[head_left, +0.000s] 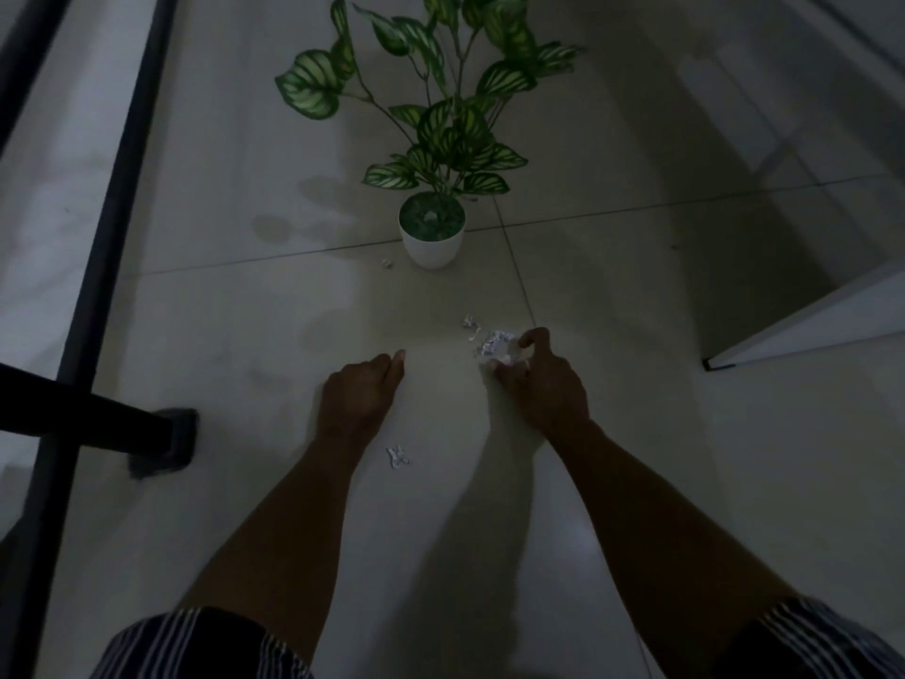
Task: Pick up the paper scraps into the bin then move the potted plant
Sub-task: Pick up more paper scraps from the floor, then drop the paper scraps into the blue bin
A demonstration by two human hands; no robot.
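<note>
The right hand (541, 379) closes its fingers on a crumpled paper scrap (497, 343) on the tiled floor (685, 458). Just past the grip lie smaller scraps (470, 323); beyond them the potted plant (432, 230) stands in the way. Bare floor opens to the right of the grip, as far as a white panel edge (803, 330). Left of the grip hovers the left hand (360, 392), with a dark furniture foot (164, 441) farther left, though dim light blurs it.

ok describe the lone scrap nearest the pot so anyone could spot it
Find the white round pot holding the green leafy plant on the pale tiled floor. Just left of its base lies a tiny crumpled white paper scrap, alone, far from the hands.
</note>
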